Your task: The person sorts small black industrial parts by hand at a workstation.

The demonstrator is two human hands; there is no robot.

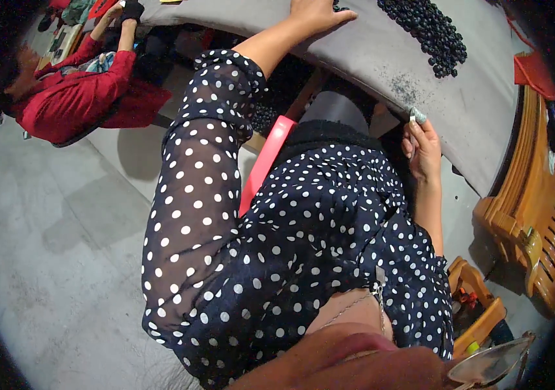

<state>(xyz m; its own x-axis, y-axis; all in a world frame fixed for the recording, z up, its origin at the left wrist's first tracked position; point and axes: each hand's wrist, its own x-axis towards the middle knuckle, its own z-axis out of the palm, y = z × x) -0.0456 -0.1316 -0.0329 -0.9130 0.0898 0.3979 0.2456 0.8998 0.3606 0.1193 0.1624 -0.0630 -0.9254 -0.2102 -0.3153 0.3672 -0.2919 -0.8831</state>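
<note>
The left hand (319, 13) is lying flat on the grey table (485, 110), fingers stretched out and pressing down on the cloth near the far edge, holding nothing. The arm behind it is reaching forward out of a sheer navy sleeve with white dots (199, 195). The right hand (422, 151) is sitting lower, right at the near edge of the table, fingers curled and pinching a small pale object (417, 116) between thumb and fingertips; what that object is, the view is too small to tell. It is touching the table edge, just beside a dusty dark smear (406, 88) on the cloth.

Up on the table, well apart from both hands, a heap of small dark round beads (430, 29) is spreading across the cloth toward the right. It is lying between the left hand and the table's far right side.

Below the table a pink-red bar (265, 162) is running diagonally beside the person's dotted dress. Off to the right a wooden chair (530, 201) with slats is standing close to the table, with a red item (534, 68) above it. At the upper left another person in a red top (76, 97) is sitting at the same table, arms raised toward things on it. The floor (50, 247) is plain grey, and a pair of glasses (491, 364) is showing at the bottom right edge
</note>
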